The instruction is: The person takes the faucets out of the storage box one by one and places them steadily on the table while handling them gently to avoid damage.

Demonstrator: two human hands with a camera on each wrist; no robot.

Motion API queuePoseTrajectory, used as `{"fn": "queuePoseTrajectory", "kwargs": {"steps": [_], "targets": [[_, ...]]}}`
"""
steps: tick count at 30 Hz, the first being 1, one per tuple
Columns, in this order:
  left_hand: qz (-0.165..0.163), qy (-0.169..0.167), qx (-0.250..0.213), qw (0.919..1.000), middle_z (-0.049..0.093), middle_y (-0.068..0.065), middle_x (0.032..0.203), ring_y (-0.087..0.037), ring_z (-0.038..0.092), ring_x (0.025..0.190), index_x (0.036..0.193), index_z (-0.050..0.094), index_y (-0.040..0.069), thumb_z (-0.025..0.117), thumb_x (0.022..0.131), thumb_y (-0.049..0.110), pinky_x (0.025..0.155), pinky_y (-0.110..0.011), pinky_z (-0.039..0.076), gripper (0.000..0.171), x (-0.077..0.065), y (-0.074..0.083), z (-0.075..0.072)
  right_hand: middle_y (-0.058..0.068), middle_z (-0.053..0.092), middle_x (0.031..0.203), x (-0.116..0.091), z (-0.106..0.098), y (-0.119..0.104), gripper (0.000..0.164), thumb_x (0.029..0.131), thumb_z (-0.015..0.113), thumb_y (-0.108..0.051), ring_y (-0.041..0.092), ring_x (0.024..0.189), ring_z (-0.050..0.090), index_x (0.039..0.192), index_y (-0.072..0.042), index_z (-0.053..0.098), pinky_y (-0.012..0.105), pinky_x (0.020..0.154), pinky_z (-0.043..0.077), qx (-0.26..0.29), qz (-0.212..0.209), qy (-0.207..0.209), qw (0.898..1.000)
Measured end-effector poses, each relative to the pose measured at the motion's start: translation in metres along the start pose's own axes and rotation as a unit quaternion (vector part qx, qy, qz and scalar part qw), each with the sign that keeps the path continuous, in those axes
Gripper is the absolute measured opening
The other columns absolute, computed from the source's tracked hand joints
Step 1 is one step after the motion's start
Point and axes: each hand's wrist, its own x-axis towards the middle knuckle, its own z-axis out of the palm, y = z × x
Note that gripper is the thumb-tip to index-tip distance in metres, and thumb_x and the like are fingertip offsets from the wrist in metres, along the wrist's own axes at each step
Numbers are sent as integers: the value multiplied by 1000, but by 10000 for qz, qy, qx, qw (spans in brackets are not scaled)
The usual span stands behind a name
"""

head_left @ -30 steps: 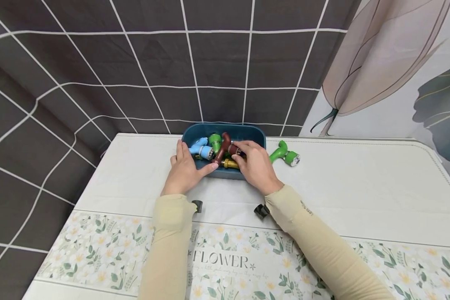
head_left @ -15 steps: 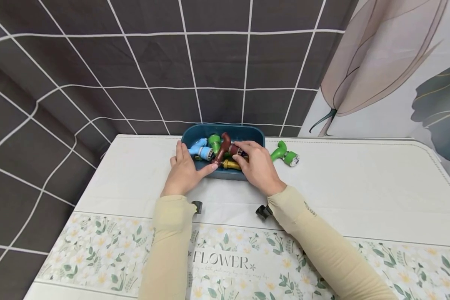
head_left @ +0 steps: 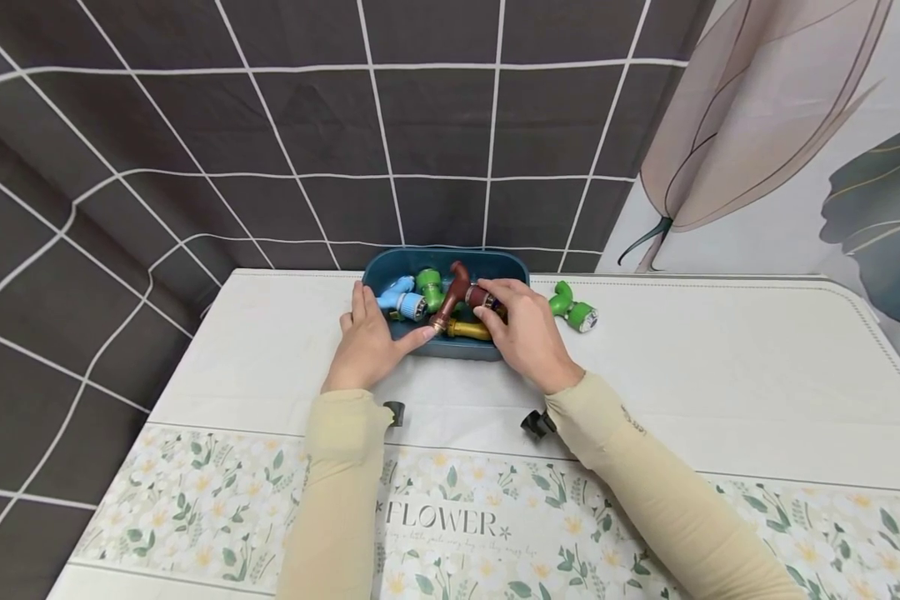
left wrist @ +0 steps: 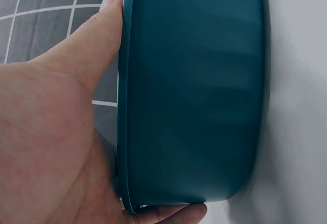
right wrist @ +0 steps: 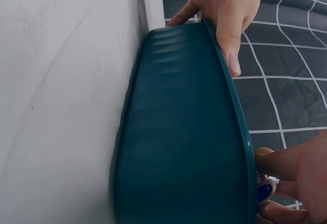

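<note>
While the left hand (head_left: 363, 346) has stayed put, its straight fingers spread wide along the left end of the bin (head_left: 457, 353) and its thumb over the near rim, the right hand (head_left: 528, 333) has eased to the right and drawn the brown tap (head_left: 453, 296) with it. The tap leans more now, and its gold-coloured near end shows just beside the left thumb's tip; I judge that the tap is being shifted within the bin while the left hand steadies it. The right grip is narrow, thumb and fingers pinching the tap's knob, so the body lies to the left of that grip and its curved end points toward the bin's far wall. In the right wrist view a blue disc in a pale ring, probably the knob's end, shows between thumb and finger. Near the bin's near wall lies a gold tap (head_left: 471, 331), and left of the brown body are a blue tap (head_left: 401, 298) and a green tap (head_left: 430, 287). Outside, right of the bin, another green tap (head_left: 581, 315) rests on the tabletop (head_left: 682, 367); dark gridded cloth (head_left: 442, 133) hangs behind.
</note>
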Motion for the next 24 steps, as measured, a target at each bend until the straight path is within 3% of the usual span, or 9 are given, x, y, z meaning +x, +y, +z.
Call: {"fn": "queuePoseTrajectory", "kwargs": {"steps": [24], "targets": [[-11,-93,-74,9999,-18,-15,166,-45,15,144,157,-8,-4,64,89,65,112,-51,33,121,1,-1,-1,18,64,129,-9,-14,7,41,97,69,-17,33,115,62,134,0,63,48,94,50,-105,-51,201,9997]]}}
